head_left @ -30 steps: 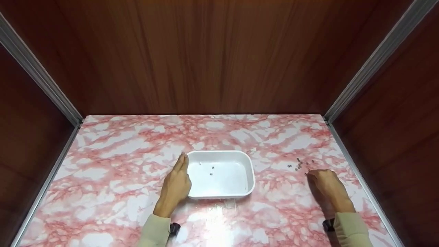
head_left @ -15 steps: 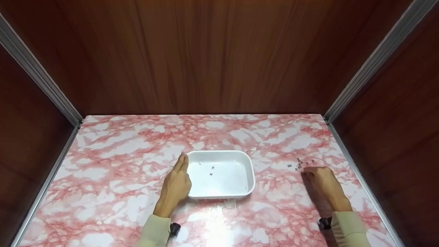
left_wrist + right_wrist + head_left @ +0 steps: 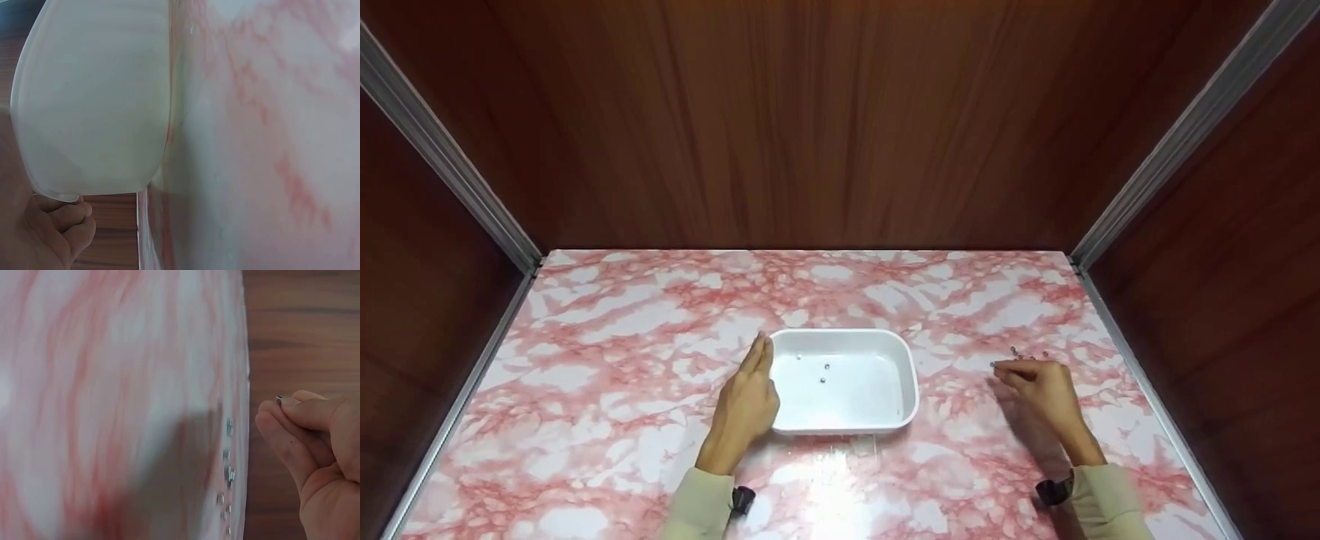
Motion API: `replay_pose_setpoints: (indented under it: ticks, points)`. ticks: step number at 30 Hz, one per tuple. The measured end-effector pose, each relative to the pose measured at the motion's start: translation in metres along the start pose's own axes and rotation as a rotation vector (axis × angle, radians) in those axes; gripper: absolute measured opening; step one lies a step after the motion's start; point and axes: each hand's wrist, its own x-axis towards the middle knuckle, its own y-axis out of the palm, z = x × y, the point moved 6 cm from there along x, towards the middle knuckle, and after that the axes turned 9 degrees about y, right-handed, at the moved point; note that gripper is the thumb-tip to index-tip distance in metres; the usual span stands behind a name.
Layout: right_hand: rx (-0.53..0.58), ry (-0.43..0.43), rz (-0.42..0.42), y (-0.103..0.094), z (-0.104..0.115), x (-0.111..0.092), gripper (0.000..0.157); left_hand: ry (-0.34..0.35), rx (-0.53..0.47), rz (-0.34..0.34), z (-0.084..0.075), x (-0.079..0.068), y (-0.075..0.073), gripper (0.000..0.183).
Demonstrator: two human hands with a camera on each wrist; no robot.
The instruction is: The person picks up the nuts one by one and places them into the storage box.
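Between thumb and fingertips, my right hand (image 3: 1046,390) pinches a small shiny metal nut (image 3: 279,399), raised a little above the table. Several similar metal nuts (image 3: 228,473) lie loose on the table, partly behind that hand in the head view. A white rectangular tray (image 3: 847,430) sits mid-table with a few small metal nuts (image 3: 826,367) inside. My left hand (image 3: 746,401) rests against the tray's left side, its visible fingers extended along the rim. In the left wrist view the tray wall (image 3: 95,101) hides part of that hand.
The tabletop (image 3: 607,360) has a red and white marbled surface. A dark wood panel (image 3: 810,127) rises behind it, with side panels and metal rails (image 3: 1174,142) at left and right. Light glares off the table in front of the tray.
My right hand has moved left, from the right of the loose nuts to in front of them, and lifted with a nut at its fingertips. My left hand and the tray have stayed put.
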Motion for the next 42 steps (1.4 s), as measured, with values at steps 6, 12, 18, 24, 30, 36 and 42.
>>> replay_pose_setpoints:
  ticks: [6, 12, 18, 24, 30, 36, 42]
  points:
    - [0.253, 0.086, 0.13, 0.017, 0.017, 0.0, 0.018, 0.015, -0.014, -0.019, 0.0, -0.001, -0.001, 0.054]
    - [0.487, 0.171, 0.251, 0.028, 0.038, 0.002, 0.027, 0.016, -0.033, -0.014, 0.0, -0.001, 0.0, 0.053]
    - [0.554, 0.193, 0.299, 0.032, 0.058, 0.008, 0.029, -0.002, -0.026, -0.006, 0.001, -0.001, -0.001, 0.054]
    - [0.595, 0.219, 0.32, 0.04, 0.07, 0.012, 0.029, -0.012, -0.007, -0.008, 0.001, 0.0, -0.001, 0.054]
    - [0.602, 0.215, 0.352, 0.049, 0.081, 0.013, 0.028, -0.011, -0.015, 0.004, 0.0, -0.002, 0.0, 0.054]
    - [0.62, 0.2, 0.376, 0.057, 0.095, 0.016, 0.027, -0.01, -0.014, 0.011, 0.0, -0.001, -0.001, 0.054]
    - [0.608, 0.19, 0.402, 0.066, 0.107, 0.017, 0.024, -0.002, -0.017, 0.014, 0.0, -0.001, 0.0, 0.054]
